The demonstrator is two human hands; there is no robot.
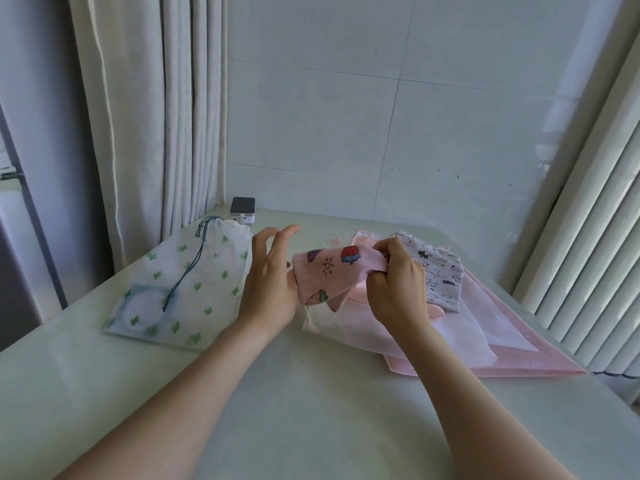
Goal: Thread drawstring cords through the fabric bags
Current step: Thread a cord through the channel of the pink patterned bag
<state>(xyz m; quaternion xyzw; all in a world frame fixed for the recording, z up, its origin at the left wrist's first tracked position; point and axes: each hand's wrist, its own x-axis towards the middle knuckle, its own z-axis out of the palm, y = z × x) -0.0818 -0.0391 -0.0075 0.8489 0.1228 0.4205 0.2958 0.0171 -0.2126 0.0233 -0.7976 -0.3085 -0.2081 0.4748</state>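
Evidently the work is at the start of a fresh bag: the pink printed bag (329, 275), with its sun and strawberry motifs, is held just above the table (311, 410), over the near edge of a heap of unthreaded bags, among them a cat-print bag (440, 271) and several plain pink bags (519, 355). The right hand (398, 289) has its fingers curled tight over the bag's upper right edge, bunching the cloth. The left hand (268, 285) sits at the bag's left edge with its fingers straight and lifted, gripping nothing that shows; whether its thumb touches the fabric cannot be told. Off to the left lies a cactus-print bag (194, 282) with a teal cord (200, 259) trailing from its gathered mouth, so that one looks finished. No loose cord for the pink bag is in sight. Next, probably, the left hand must find the channel opening at the hem and spread it, and a cord must be fetched.
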